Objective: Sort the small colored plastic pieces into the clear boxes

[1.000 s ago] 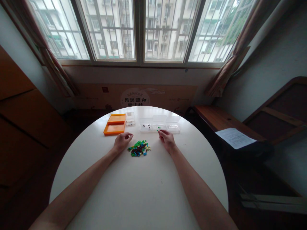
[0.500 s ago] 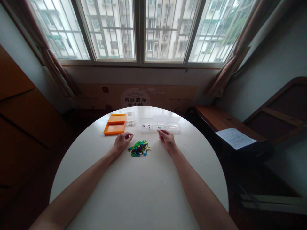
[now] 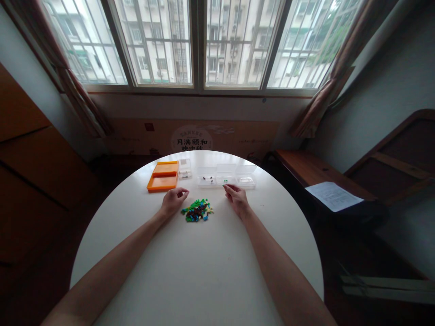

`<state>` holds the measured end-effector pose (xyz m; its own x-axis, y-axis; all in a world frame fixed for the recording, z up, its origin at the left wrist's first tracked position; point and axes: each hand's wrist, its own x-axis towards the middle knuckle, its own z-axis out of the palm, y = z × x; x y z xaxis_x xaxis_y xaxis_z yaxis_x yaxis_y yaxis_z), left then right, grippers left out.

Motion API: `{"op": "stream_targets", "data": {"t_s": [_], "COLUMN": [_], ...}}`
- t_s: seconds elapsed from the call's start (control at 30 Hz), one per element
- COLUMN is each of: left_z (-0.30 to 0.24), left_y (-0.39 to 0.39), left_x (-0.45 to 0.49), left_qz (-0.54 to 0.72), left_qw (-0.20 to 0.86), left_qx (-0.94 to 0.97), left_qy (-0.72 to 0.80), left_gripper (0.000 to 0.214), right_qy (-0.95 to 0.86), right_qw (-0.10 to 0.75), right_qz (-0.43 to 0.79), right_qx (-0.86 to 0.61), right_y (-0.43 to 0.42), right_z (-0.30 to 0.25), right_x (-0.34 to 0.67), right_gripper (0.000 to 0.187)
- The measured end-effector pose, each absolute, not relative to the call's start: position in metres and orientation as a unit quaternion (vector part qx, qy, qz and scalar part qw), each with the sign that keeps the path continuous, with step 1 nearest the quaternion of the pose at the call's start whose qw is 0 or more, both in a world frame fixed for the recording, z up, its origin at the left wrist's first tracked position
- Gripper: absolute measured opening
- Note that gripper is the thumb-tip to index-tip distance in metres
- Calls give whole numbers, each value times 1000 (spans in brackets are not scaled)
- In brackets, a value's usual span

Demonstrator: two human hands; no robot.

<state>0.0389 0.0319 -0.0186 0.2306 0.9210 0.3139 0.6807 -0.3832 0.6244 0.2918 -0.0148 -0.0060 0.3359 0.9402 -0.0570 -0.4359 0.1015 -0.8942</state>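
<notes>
Nothing has moved: right grip (image 3: pixel 235 197) pinches one green piece (image 3: pixel 224 185), left grip (image 3: pixel 173 199) unclear.

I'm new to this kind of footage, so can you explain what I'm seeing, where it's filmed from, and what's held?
There's no machine: just a person's bare hands, filmed by one camera worn on the head. On the white table are a pile of small colored pieces, an orange tray, a small clear case and a larger clear box. The right hand pinches a green piece near that box. The left hand is curled beside the pile; whether it holds anything is unclear.
</notes>
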Motion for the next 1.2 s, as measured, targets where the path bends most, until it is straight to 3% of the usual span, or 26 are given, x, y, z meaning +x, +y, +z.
{"op": "stream_targets", "data": {"t_s": [1.2], "left_z": [-17], "left_y": [30], "left_x": [40], "left_qz": [329], "left_qw": [182], "left_qx": [764], "left_qy": [524], "left_gripper": [35], "right_qy": [-292], "right_qw": [682], "right_qz": [492], "right_qx": [-456], "right_y": [-14], "right_z": [-7], "right_x": [293], "right_gripper": [35]}}
